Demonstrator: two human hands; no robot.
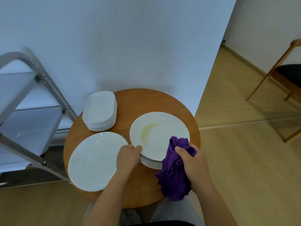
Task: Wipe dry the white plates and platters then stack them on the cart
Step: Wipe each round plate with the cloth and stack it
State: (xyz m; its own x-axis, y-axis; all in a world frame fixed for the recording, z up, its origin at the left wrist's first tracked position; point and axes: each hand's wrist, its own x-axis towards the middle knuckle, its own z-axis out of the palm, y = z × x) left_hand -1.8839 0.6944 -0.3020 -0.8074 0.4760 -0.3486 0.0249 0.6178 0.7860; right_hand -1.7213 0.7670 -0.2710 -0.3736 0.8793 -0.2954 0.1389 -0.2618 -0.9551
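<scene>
On the round wooden table (192, 124) sit three groups of white dishes. At the right is a stack of deep round plates; its top plate (160, 132) is tilted up and my left hand (128, 156) grips its near-left rim. My right hand (193, 162) holds a crumpled purple cloth (173, 175) against the plate's near-right rim. A large flat round plate (96, 160) lies at the front left. A stack of rounded rectangular platters (100, 110) stands at the back left.
A metal-framed cart (32, 98) with pale shelves stands left of the table, against the white wall. A wooden chair (286, 75) with a dark seat is at the far right on the light wood floor.
</scene>
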